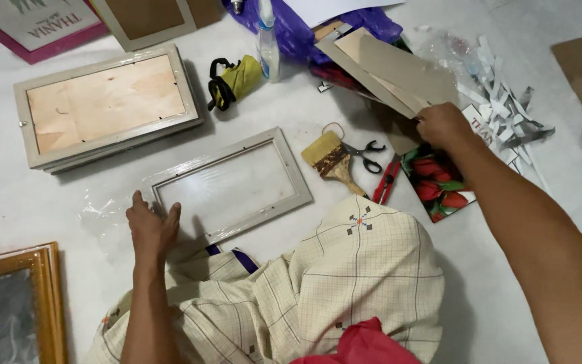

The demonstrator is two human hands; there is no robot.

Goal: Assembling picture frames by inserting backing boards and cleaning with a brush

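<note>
The white floor is being used as the work area, and the pale grey empty frame lying flat near its middle is taken here as the landmark. Up and to the left of that frame, a larger grey frame with a plywood back is lying face down. To the right of the frame, a stack of grey cardboard sheets is being gripped at its lower edge by the right hand, whose fingers are curled closed on the card. At the frame's lower left corner, the left hand is being rested flat, fingers spread wide, touching the frame's edge. Just right of the frame, a paintbrush is lying beside black-handled scissors, with a rose print beyond them.
</note>
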